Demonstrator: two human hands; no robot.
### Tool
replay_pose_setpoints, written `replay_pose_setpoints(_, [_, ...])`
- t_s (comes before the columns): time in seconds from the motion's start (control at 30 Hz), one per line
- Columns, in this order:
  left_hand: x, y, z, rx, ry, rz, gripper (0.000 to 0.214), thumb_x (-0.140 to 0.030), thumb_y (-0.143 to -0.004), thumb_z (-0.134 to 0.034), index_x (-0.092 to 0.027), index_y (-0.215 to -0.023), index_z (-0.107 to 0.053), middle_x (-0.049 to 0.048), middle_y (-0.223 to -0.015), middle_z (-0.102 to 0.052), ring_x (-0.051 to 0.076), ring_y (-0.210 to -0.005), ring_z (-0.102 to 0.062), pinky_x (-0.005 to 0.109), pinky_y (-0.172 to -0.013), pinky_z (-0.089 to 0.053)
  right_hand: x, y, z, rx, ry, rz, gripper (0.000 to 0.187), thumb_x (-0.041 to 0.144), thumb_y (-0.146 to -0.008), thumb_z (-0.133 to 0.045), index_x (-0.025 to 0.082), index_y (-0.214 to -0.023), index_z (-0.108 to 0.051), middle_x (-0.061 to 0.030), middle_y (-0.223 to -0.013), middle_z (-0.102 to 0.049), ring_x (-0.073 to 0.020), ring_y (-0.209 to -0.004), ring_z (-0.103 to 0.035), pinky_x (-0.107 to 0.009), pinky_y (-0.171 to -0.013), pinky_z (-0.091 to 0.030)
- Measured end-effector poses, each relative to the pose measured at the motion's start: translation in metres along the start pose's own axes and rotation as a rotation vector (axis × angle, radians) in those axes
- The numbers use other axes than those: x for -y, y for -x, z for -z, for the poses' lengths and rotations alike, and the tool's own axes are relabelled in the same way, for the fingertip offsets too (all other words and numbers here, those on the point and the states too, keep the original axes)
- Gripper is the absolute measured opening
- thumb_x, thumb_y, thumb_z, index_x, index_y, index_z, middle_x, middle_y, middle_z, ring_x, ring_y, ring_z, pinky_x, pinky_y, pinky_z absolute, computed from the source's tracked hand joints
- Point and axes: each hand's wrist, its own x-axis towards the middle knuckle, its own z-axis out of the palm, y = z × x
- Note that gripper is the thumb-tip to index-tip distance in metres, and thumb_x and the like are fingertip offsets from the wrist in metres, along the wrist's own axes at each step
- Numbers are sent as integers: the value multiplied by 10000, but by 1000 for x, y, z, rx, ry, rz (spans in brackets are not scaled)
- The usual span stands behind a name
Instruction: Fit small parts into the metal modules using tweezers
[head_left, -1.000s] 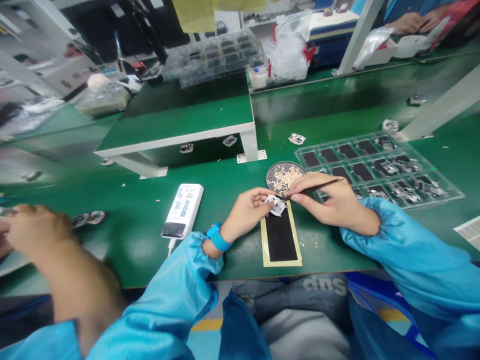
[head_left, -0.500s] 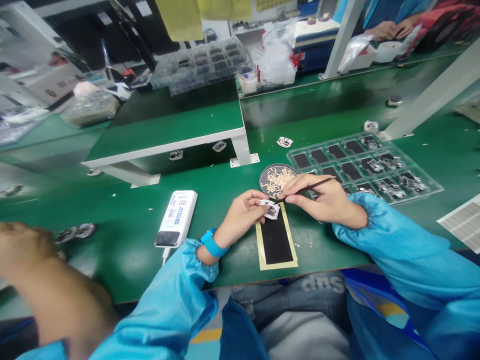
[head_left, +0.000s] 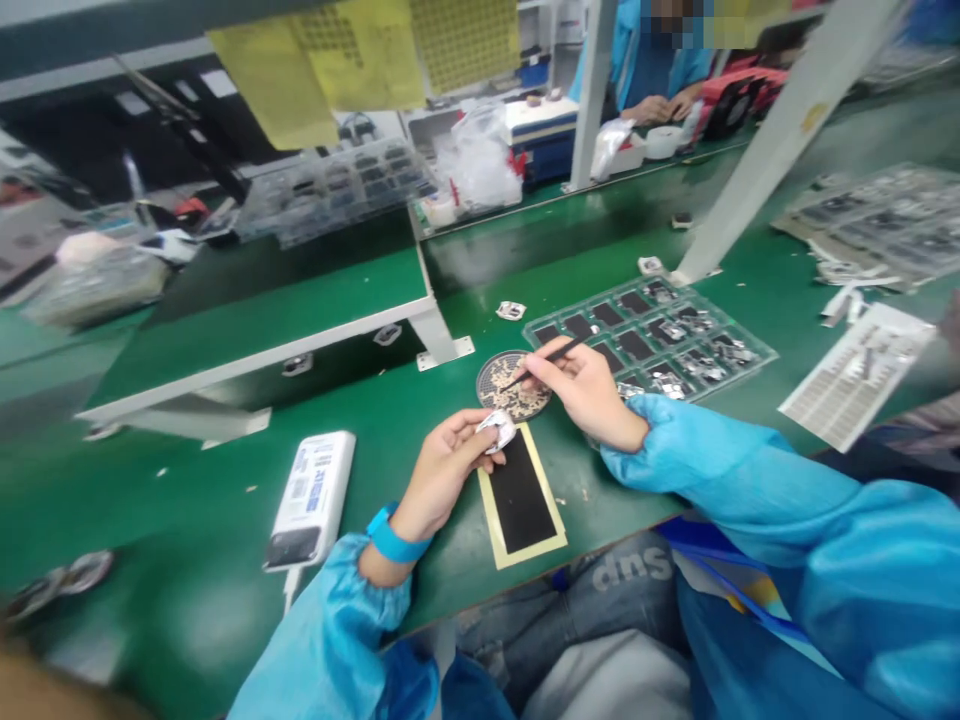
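Green bench (head_left: pixel 225 600), two hands at work. My left hand (head_left: pixel 442 470) is closed on a small silvery part (head_left: pixel 497 430), pinched between thumb and fingertips just over the far end of the black pad (head_left: pixel 521 495), which lies flat near the bench edge.

My right hand (head_left: pixel 585 390) is clamped around dark tweezers (head_left: pixel 551 355), held like a pen. The tips reach left over the round dish (head_left: pixel 491 375) of pale bits. I cannot tell whether the tips are touching the bits or holding one.

The dish sits just beyond the pad, between my hands. A clear tray (head_left: pixel 754 352) with dark pockets lies to the right, past my right hand. A white device (head_left: pixel 311 495) rests on the bench to the left, apart from my left wrist and its blue band (head_left: pixel 394 540).
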Motion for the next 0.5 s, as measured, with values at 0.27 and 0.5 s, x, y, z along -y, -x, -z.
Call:
replay_pose_setpoints(0.27, [-2, 2, 1, 6, -38, 10, 383, -351, -821, -790, -162, -1135, -677, 17, -818, -651, 63, -641, -540, 135, -497, -355, 46, -78, 137, -253, 985, 128, 380, 547, -907, -608, 182, -846, -692, -66, -761, -710, -231, -771, -674, -387, -777, -549])
replay_pose_setpoints(0.5, [-2, 4, 1, -40, -96, 67, 375, -449, -801, -788, -196, -1074, -741, 17, -856, -683, 59, -651, -556, 142, -616, -475, 35, -101, 220, -491, 1409, -438, 366, 400, -753, -774, 200, -1058, -757, -152, -1052, -745, -322, -984, -686, -424, -820, -538])
